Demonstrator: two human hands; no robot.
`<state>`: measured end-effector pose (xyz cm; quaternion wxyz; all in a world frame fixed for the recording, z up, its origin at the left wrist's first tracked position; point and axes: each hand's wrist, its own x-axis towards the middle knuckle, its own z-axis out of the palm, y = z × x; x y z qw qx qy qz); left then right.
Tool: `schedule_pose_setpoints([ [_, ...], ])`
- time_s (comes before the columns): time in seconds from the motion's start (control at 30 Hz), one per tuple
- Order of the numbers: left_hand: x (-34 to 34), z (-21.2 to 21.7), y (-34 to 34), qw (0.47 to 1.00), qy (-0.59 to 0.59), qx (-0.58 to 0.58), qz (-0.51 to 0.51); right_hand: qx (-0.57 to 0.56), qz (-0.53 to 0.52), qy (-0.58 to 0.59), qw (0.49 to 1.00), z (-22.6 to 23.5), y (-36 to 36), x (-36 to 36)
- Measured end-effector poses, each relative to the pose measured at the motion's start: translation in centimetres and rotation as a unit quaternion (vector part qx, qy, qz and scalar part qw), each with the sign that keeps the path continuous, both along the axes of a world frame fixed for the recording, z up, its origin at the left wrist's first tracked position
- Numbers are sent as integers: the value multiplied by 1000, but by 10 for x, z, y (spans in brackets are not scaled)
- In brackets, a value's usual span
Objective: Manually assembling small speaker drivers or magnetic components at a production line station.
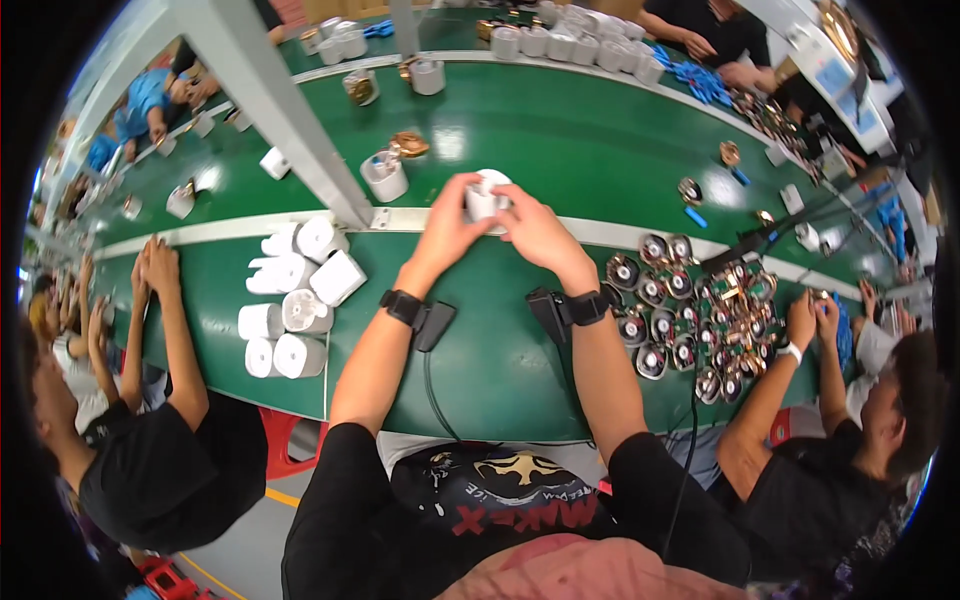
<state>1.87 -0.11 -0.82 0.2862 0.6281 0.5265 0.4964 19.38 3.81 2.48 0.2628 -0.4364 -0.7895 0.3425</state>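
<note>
Over the metal edge strip of the green belt, both hands are closed round a white plastic housing [484, 203]. My left hand [450, 228] grips it from the left side. From the right, my right hand [538, 232] has its fingers on the same housing; part of it is hidden behind the fingers. Just left of the hands on the belt stands an open white housing [385, 180] with a copper-coloured part [410, 144] beside its top. To the left on my bench are several white housings [300, 357], some upright and some on their sides.
Round speaker-like parts [652, 290] and a pile of circuit-board assemblies [735, 315] lie right of my arms. A grey post [290, 115] rises at the left. Black cables hang from both wrist devices. Co-workers sit either side; more housings [560, 45] line the far side.
</note>
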Motion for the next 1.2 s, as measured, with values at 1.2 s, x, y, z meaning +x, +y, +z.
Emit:
schedule_pose_setpoints([
  [1.2, 1, 7, -3, 999, -14, -12, -49, -435, 142, 690, 561, 0, 36, 19],
])
